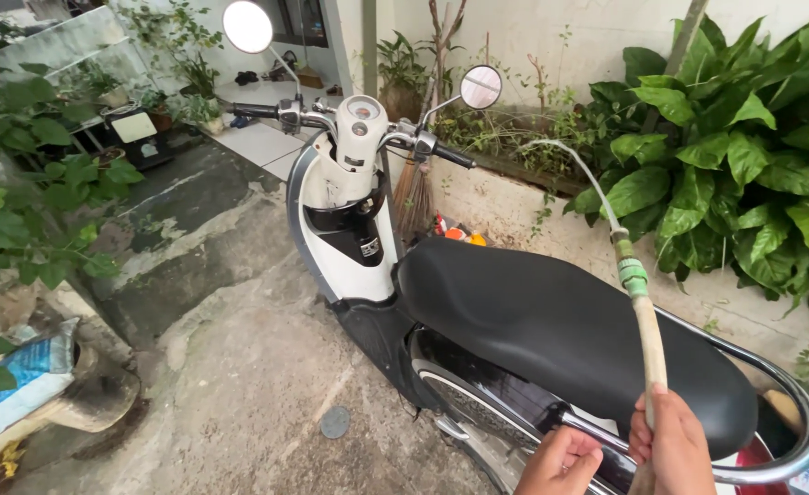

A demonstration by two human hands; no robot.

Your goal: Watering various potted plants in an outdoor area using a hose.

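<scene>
Beige hose [649, 353] gripped by right hand [673, 447], left hand [558, 461] curled (contents unclear), blue-white sack [21, 385] far left

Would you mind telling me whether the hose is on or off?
On: the hose, held in the right hand, sends a thin stream arcing from its nozzle.

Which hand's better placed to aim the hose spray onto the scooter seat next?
Right, probably. The right hand grips the beige rubber hose below its green nozzle fitting, water already arcing out. The left hand sits low by the chrome rear grab rail, beside the black padded scooter seat, apparently holding nothing.
</scene>
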